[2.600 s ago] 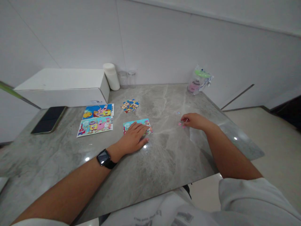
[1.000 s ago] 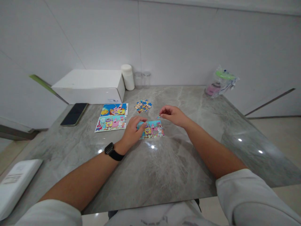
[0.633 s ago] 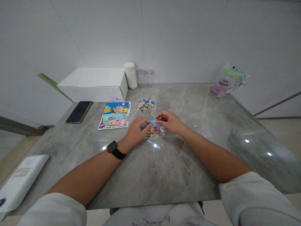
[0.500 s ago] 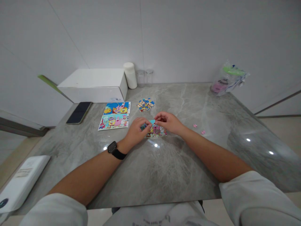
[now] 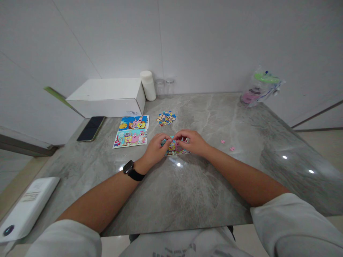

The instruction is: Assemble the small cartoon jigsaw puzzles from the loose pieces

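Note:
A small colourful cartoon jigsaw puzzle (image 5: 177, 150) lies flat on the grey marbled table, partly covered by my fingers. My left hand (image 5: 158, 145) is closed over its left side, thumb and fingertips pinching at the upper edge. From the right, my right hand (image 5: 192, 141) curls over the same edge, its fingertips closed on a small puzzle piece, mostly hidden, near the left thumb. Two loose pink puzzle pieces, a farther one (image 5: 223, 141) and a nearer one (image 5: 232, 149), lie to the right. Beyond the hands is a pile of loose pieces (image 5: 166, 118).
Two cartoon picture cards, a blue one (image 5: 134, 122) and a lighter one (image 5: 130, 138), lie left of the hands, near a phone (image 5: 91, 129). Behind stand a white box (image 5: 107, 96), a white bottle (image 5: 148, 86) and two glasses. A plastic bag (image 5: 259, 89) sits back right; a white device (image 5: 29, 207), front left.
My right hand has shifted slightly left and lowered the light blue piece to the puzzle's upper edge. My left hand stays almost in place. The view has moved a little.

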A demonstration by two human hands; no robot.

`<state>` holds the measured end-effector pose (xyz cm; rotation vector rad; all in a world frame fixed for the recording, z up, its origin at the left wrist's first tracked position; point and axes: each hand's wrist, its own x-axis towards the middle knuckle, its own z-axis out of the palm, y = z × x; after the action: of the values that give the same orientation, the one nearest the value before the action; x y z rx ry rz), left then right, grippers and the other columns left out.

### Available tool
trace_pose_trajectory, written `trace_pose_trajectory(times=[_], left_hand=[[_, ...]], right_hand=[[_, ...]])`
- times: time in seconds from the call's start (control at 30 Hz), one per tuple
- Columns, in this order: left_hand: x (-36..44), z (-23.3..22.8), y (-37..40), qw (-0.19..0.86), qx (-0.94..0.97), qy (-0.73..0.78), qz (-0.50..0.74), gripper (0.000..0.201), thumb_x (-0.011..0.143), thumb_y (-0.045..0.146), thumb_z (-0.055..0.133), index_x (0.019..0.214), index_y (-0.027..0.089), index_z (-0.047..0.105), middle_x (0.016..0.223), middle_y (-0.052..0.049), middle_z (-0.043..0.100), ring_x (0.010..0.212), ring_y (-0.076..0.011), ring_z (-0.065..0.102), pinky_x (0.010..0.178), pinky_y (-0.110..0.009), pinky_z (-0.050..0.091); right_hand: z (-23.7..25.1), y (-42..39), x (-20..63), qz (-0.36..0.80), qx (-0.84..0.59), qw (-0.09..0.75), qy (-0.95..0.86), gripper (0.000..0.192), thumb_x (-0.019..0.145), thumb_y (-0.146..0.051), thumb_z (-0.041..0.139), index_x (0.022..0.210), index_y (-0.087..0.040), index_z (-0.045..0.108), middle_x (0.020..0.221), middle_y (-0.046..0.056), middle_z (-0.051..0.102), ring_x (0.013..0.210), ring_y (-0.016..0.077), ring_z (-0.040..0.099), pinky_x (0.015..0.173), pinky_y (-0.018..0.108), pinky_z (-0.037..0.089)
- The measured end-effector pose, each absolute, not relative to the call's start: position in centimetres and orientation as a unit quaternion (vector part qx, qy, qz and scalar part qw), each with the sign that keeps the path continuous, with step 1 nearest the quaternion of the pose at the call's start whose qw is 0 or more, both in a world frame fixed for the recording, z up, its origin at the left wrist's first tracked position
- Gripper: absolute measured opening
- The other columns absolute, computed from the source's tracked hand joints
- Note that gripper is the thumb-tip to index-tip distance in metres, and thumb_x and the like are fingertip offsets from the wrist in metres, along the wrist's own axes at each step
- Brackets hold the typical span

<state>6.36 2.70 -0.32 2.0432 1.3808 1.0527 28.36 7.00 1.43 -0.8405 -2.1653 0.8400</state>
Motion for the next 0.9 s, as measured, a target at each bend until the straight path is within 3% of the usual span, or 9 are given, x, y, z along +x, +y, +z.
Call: trace_pose_trajectory(times=[0.4,0.63,0.9], left_hand=[[6.33,-0.41,2.75,0.257,0.722,0.517,0.381,0.025,0.102,0.041,0.056,0.093,0.021,0.068,0.096,-0.004,0.071,0.094,-0.0214,0.066,0.093,-0.035,0.052],[6.34,-0.33,2.54,0.285,0.717,0.497,0.397,0.033,0.107,0.042,0.045,0.096,0.021,0.068,0.098,-0.005,0.071,0.095,-0.0215,0.066,0.093,-0.036,0.052],[6.49,-0.21,2.54,0.259,0.734,0.502,0.378,0.020,0.100,0.037,0.058,0.093,0.022,0.068,0.094,-0.004,0.071,0.095,-0.0212,0.066,0.093,-0.036,0.052]], right_hand=[[0.73,6.59,28.28,0.305,-0.307,0.299,-0.850,0.034,0.084,-0.015,0.069,0.117,-0.023,0.074,0.097,0.001,0.079,0.088,0.0174,0.072,0.085,0.029,0.052],[0.81,6.51,28.18,0.277,-0.328,0.315,-0.846,0.029,0.082,-0.015,0.073,0.110,-0.023,0.075,0.095,0.001,0.079,0.086,0.0177,0.072,0.084,0.029,0.051],[1.01,6.49,28.03,0.267,-0.325,0.315,-0.851,0.020,0.087,-0.026,0.074,0.107,-0.022,0.073,0.096,0.004,0.077,0.087,0.0200,0.070,0.086,0.033,0.052]])
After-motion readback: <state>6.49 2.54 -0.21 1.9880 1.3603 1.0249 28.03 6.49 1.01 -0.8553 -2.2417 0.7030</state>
